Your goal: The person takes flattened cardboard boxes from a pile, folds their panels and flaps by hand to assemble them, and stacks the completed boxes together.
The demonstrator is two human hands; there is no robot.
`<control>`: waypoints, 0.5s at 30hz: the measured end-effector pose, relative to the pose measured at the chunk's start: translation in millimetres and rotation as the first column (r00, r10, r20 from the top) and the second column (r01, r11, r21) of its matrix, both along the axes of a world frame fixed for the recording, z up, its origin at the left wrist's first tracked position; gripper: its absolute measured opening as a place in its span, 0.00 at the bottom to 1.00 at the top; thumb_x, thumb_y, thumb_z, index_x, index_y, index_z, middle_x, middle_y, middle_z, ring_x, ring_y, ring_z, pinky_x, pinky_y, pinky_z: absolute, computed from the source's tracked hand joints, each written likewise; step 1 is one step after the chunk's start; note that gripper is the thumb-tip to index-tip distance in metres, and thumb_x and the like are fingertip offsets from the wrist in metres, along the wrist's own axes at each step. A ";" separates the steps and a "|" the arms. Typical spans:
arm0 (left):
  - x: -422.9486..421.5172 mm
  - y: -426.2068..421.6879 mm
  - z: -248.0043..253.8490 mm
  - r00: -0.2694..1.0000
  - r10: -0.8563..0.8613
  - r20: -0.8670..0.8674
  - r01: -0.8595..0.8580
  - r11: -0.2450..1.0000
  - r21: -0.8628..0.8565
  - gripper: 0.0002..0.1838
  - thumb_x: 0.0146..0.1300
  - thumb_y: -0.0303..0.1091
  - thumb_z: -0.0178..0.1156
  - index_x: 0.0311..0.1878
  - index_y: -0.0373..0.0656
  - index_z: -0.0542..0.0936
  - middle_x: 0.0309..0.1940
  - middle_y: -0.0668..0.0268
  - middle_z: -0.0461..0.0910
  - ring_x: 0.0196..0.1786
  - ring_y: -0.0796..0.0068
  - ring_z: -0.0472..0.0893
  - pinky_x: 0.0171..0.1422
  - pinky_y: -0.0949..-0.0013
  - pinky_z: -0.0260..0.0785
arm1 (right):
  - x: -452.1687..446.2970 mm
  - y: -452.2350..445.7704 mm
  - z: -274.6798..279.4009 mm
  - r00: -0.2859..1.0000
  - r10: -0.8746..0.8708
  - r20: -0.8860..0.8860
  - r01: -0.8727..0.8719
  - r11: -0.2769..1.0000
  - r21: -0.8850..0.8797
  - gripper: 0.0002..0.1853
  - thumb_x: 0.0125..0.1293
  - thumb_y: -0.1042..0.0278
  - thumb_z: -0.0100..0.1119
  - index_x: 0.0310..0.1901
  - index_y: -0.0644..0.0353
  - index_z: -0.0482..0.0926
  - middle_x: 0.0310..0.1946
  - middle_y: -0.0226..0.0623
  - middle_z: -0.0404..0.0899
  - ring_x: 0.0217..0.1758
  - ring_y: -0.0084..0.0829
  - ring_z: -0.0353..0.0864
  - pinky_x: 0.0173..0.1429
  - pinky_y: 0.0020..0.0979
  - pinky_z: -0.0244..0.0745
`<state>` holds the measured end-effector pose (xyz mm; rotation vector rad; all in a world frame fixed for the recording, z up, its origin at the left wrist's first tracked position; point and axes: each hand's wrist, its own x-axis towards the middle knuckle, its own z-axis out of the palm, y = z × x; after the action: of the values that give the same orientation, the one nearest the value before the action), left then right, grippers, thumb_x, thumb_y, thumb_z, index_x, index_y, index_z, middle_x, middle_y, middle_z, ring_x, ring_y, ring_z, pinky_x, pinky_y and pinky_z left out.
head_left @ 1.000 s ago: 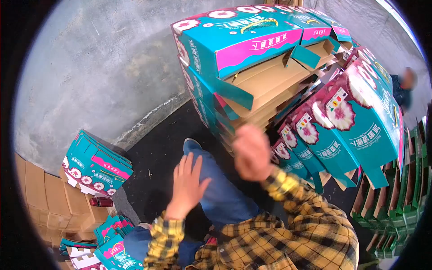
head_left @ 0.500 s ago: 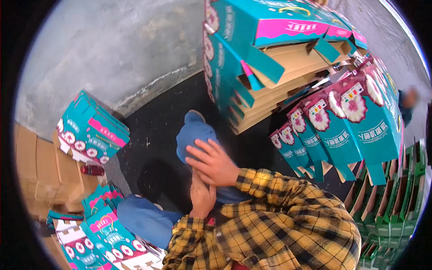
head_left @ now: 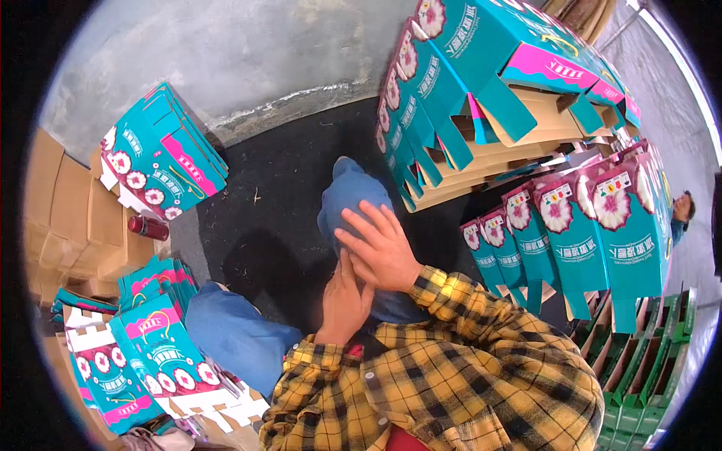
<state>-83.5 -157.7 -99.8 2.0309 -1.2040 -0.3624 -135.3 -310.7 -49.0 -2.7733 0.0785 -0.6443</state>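
My left hand is raised in front of my lap, its fingertips partly covered by my other hand. My right hand lies across it with the fingers spread, over the blue-jeaned knee. The two hands touch, and nothing shows between them. Beyond them on the right rise stacked teal boxes with open end flaps. Below these stands a row of teal boxes with pink flower-like prints.
Flattened teal cartons lean at the grey wall. Brown cartons and a dark red cylinder are at left, printed sheets lower left. Green cartons stand lower right; a person is at far right.
My right hand has come down from beside the boxes onto my left hand, which moved right and lower. The camera view has turned, so the boxes sit further right.
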 end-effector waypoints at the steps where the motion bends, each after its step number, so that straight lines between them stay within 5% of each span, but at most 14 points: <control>1: -0.4 0.4 0.2 1.000 0.006 -0.003 -0.006 1.000 0.000 0.41 0.66 0.40 0.56 0.71 0.24 0.47 0.66 0.33 0.59 0.62 0.37 0.69 0.64 0.50 0.65 | 0.5 0.5 -0.1 1.000 -0.004 0.013 0.004 1.000 0.000 0.26 0.58 0.62 0.58 0.60 0.53 0.74 0.70 0.39 0.60 0.75 0.47 0.54 0.75 0.53 0.45; 4: -0.4 2.6 0.8 0.999 0.020 -0.035 -0.019 0.999 0.027 0.41 0.66 0.40 0.56 0.71 0.25 0.48 0.64 0.33 0.61 0.61 0.37 0.70 0.64 0.50 0.65 | 3.9 -5.9 3.3 0.999 0.015 0.033 -0.015 1.000 0.006 0.25 0.58 0.64 0.57 0.60 0.55 0.74 0.68 0.42 0.63 0.73 0.47 0.58 0.74 0.53 0.50; 6: -2.9 3.2 0.6 0.997 0.070 0.027 -0.069 0.997 -0.034 0.43 0.62 0.42 0.60 0.70 0.27 0.51 0.60 0.35 0.67 0.56 0.38 0.73 0.61 0.50 0.67 | 11.0 -21.3 -7.8 0.964 -0.062 0.257 0.005 0.976 0.216 0.24 0.60 0.65 0.55 0.60 0.60 0.72 0.64 0.47 0.67 0.69 0.49 0.64 0.71 0.49 0.56; 8: -2.9 5.5 -4.1 0.995 0.082 0.052 -0.079 0.994 -0.069 0.43 0.61 0.42 0.61 0.71 0.29 0.52 0.62 0.36 0.65 0.57 0.38 0.72 0.61 0.50 0.66 | 26.2 -40.1 -19.6 0.909 -0.301 0.288 0.108 0.838 0.535 0.23 0.65 0.66 0.52 0.60 0.65 0.71 0.61 0.51 0.70 0.65 0.49 0.68 0.69 0.42 0.61; 10: -1.4 3.7 -2.5 0.980 0.111 0.165 -0.087 0.985 -0.147 0.43 0.60 0.42 0.63 0.71 0.31 0.53 0.65 0.37 0.62 0.59 0.40 0.71 0.62 0.51 0.66 | 34.6 -66.6 -42.7 0.914 -0.383 0.131 0.224 0.748 0.624 0.22 0.69 0.65 0.48 0.61 0.68 0.69 0.60 0.51 0.70 0.64 0.46 0.70 0.68 0.35 0.62; 11: -0.2 3.3 -1.9 0.980 0.116 0.162 -0.092 0.985 -0.147 0.43 0.60 0.42 0.63 0.71 0.31 0.53 0.65 0.37 0.62 0.59 0.40 0.71 0.62 0.51 0.66 | 39.8 -72.2 -52.6 0.929 -0.366 0.056 0.180 0.578 0.796 0.24 0.72 0.61 0.45 0.63 0.69 0.68 0.58 0.49 0.73 0.62 0.40 0.72 0.67 0.31 0.63; 12: 0.5 2.9 -0.8 0.975 0.123 0.186 -0.090 0.980 -0.177 0.43 0.59 0.42 0.64 0.71 0.33 0.53 0.66 0.37 0.60 0.61 0.41 0.69 0.63 0.51 0.65 | 44.2 -79.4 -62.3 0.931 -0.360 0.051 0.180 0.577 0.796 0.24 0.72 0.61 0.45 0.63 0.69 0.68 0.58 0.49 0.73 0.62 0.40 0.72 0.67 0.31 0.63; 14: 2.6 4.5 1.3 0.970 0.136 0.202 -0.095 0.975 -0.201 0.44 0.59 0.42 0.65 0.72 0.34 0.53 0.68 0.38 0.58 0.62 0.43 0.68 0.64 0.51 0.64 | 51.4 -91.3 -73.3 0.964 -0.260 -0.058 0.135 0.289 0.948 0.27 0.74 0.54 0.44 0.65 0.67 0.66 0.60 0.45 0.73 0.63 0.33 0.71 0.68 0.30 0.61; 15: 4.3 4.6 2.7 0.946 0.129 0.298 -0.063 0.973 -0.221 0.44 0.58 0.42 0.65 0.72 0.37 0.54 0.68 0.39 0.57 0.65 0.43 0.67 0.66 0.48 0.62 | 53.4 -97.9 -78.9 0.963 -0.252 -0.092 0.170 0.308 0.936 0.29 0.73 0.50 0.44 0.66 0.65 0.65 0.59 0.46 0.74 0.63 0.34 0.71 0.68 0.29 0.60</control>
<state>-79.1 -153.0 -97.2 2.0006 -1.2627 0.1357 -81.9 -408.6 -128.0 -1.5560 0.6175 -0.4981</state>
